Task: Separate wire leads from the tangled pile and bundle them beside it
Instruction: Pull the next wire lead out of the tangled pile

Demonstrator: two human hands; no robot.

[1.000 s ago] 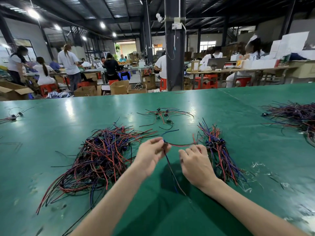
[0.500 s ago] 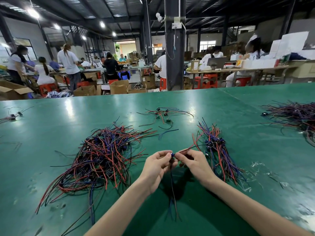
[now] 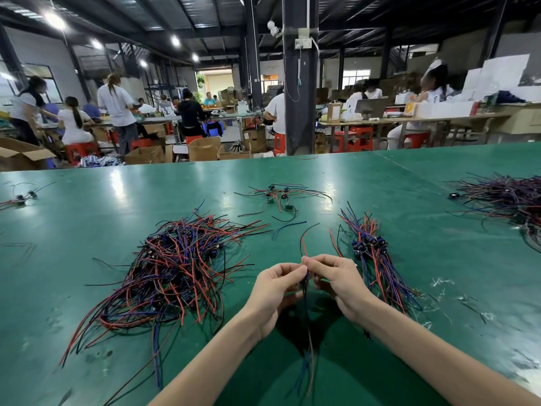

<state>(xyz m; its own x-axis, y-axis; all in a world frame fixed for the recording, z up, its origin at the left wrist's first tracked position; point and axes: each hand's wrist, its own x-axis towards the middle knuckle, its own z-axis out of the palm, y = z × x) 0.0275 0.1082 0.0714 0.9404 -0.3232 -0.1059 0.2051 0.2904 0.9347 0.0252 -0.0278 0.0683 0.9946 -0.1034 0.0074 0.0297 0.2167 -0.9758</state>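
Both hands meet over the middle of the green table [image 3: 409, 183], fingertips nearly touching. The left hand [image 3: 273, 291] and the right hand [image 3: 341, 284] each have fingers curled and pinch one wire lead [image 3: 306, 278] at its small dark connector. Its thin wires rise toward 12 o'clock and trail down toward 6. The tangled pile [image 3: 175, 268] lies at 9 o'clock of the hands, apart from them. The sorted bundle [image 3: 371, 253] lies at 2 o'clock, just beside the right hand. Any print on a cardboard box [image 3: 333, 112] far behind is too blurred to read.
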